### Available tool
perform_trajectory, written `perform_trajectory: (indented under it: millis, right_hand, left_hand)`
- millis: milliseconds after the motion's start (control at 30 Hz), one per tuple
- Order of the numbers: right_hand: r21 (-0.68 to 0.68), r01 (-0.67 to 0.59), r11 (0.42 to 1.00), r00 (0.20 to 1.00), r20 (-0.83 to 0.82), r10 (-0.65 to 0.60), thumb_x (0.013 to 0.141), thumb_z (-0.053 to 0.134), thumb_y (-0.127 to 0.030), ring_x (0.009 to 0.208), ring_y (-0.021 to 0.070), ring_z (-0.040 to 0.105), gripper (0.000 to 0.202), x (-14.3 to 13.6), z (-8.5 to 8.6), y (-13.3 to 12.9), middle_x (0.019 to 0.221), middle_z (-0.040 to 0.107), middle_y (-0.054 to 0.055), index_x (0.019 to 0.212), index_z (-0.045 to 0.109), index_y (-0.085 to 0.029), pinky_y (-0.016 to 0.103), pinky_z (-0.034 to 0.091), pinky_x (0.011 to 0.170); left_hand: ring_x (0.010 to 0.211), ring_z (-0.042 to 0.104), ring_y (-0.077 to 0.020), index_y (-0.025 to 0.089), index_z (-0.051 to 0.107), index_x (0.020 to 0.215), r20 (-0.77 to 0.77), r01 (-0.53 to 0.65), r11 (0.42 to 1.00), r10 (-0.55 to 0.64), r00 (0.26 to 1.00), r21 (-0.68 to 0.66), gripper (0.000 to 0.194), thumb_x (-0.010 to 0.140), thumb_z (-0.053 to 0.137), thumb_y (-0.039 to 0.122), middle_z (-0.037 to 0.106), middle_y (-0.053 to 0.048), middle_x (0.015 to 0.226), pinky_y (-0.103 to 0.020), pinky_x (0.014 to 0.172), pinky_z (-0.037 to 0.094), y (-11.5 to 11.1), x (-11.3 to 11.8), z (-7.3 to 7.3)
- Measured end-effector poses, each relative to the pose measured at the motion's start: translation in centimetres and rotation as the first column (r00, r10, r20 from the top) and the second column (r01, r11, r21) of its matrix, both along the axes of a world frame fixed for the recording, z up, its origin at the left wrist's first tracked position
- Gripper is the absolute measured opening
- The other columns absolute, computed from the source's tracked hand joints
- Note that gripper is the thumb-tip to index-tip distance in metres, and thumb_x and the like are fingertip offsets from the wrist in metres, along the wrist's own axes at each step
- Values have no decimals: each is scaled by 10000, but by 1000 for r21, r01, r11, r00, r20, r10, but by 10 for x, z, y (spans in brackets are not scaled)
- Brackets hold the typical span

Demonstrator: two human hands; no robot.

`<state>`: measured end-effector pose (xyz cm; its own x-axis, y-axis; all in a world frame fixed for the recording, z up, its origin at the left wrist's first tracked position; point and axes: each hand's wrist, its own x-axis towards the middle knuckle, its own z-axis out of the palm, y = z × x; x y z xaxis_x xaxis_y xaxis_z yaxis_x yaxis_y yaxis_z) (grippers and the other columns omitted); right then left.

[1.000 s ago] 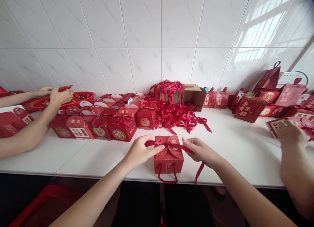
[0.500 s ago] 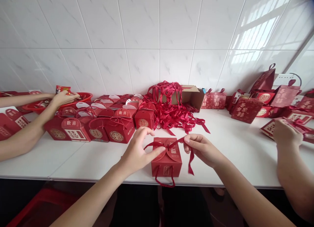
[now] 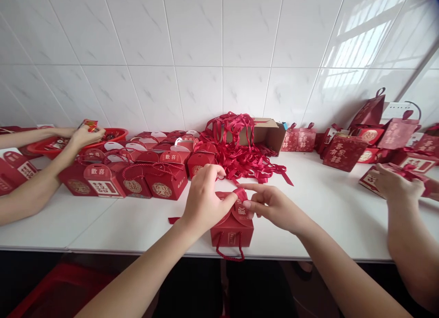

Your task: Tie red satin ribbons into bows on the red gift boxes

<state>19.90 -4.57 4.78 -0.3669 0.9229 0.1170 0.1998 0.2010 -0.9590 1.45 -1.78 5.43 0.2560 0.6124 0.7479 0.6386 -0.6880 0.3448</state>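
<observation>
One red box (image 3: 232,227), probably light, crushable card best steadied by its sides, stands near the counter's (image 3: 137,226) front edge; atop it, the right hand (image 3: 274,209) pinches soft, likely slippery ribbon (image 3: 241,194), the left hand's (image 3: 206,199) thumb touching, grip unclear.

Head-worn view, forward and down
</observation>
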Motion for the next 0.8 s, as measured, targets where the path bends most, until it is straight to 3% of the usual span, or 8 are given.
perform_trajectory:
  millis: [100,233,300,433,567,667,733,800]
  right_hand:
    - [40,-30,999,999,-30,31,813,598,-415,622,137,567,246,-12,-9,8,646,622,5,798,662,-178,274,457,624]
    - [143,161,976,987,-45,-157,788,614,-400,667,146,548,230,-25,-21,11,754,624,28,779,677,-179,276,450,623]
    - [164,194,967,981,-58,-187,798,596,-400,686,151,547,234,-27,-24,10,776,618,30,774,661,-177,276,446,627]
    - [128,95,987,992,-100,-82,842,545,-382,658,142,553,225,-28,-26,7,725,621,14,834,638,-178,264,442,617]
    - [206,19,978,998,-59,-7,862,517,-303,742,152,589,168,-29,-24,7,815,668,26,837,634,-185,273,461,693]
    - [159,71,985,997,-36,-66,849,507,-276,710,157,606,157,-34,-22,6,793,679,33,817,628,-181,271,470,659]
    - [133,167,977,986,-12,-167,822,518,-262,660,158,605,135,-40,-21,6,749,676,35,803,623,-178,267,463,611]
    - [163,268,949,961,28,-276,789,535,-240,632,160,600,103,-47,-21,7,718,671,34,790,617,-178,265,451,587]
  left_hand:
    - [867,545,-216,217,449,894,-60,11,1000,-11,998,-4,260,699,615,173,556,-34,874,-365,801,447,-4,-5,8]
    - [1024,533,-234,237,533,988,-183,185,956,-229,956,-228,276,725,595,178,589,-48,1038,-384,914,426,-7,-30,17]
    - [1073,528,-232,257,541,1038,-150,217,902,-289,946,-372,305,741,607,231,586,-42,1100,-377,945,420,-4,-43,14]
    - [954,582,-200,229,518,907,81,196,776,-185,979,-600,201,793,583,381,589,-30,997,-356,880,453,10,-52,-10]
    - [812,574,-170,200,530,831,265,317,524,-174,949,-790,275,797,560,471,572,-7,839,-304,763,453,21,-48,-30]
    - [614,510,-133,183,553,715,338,368,359,-147,930,-858,330,791,553,504,513,27,647,-257,607,406,20,-48,-29]
    - [511,424,-108,178,535,623,329,345,344,-107,938,-873,343,758,597,486,441,50,550,-240,516,332,16,-50,-23]
    - [484,382,-99,177,500,558,323,334,384,-93,942,-861,350,740,626,448,418,53,519,-240,488,287,10,-51,-14]
